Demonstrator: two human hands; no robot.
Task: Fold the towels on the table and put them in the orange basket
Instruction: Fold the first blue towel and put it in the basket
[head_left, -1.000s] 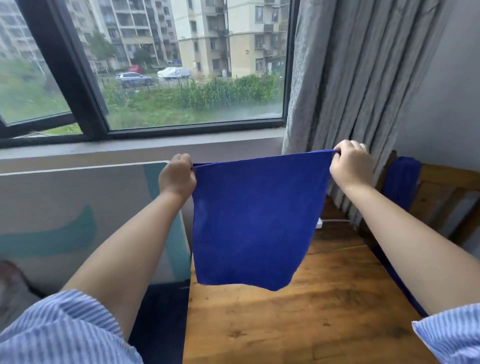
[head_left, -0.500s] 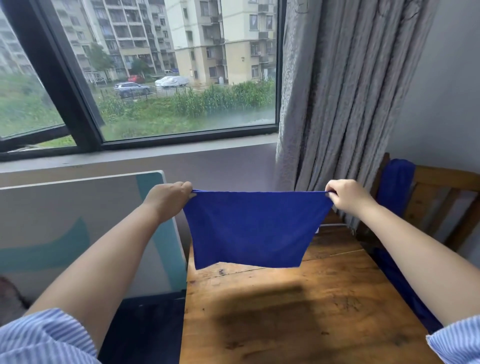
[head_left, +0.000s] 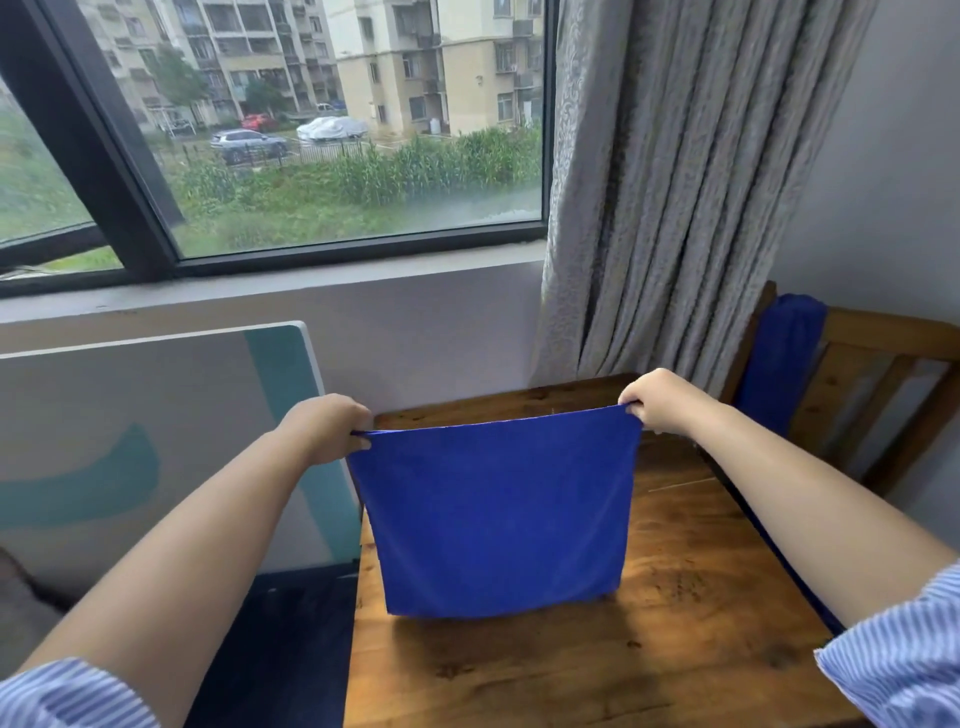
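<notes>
Both arms reach out straight over the wooden table (head_left: 675, 649). The left hand (head_left: 327, 428) pinches one top corner of the blue towel (head_left: 493, 519) and the right hand (head_left: 660, 400) pinches the other, so it hangs flat above the table. Farther back, another blue cloth (head_left: 779, 353) hangs on a wooden chair (head_left: 883, 338) by the curtain (head_left: 675, 182).

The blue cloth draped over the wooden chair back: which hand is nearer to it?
Right. The right hand, pinching the held blue towel's top corner, sits just left of the draped blue cloth; the left hand holds the opposite corner, farther away.
</notes>
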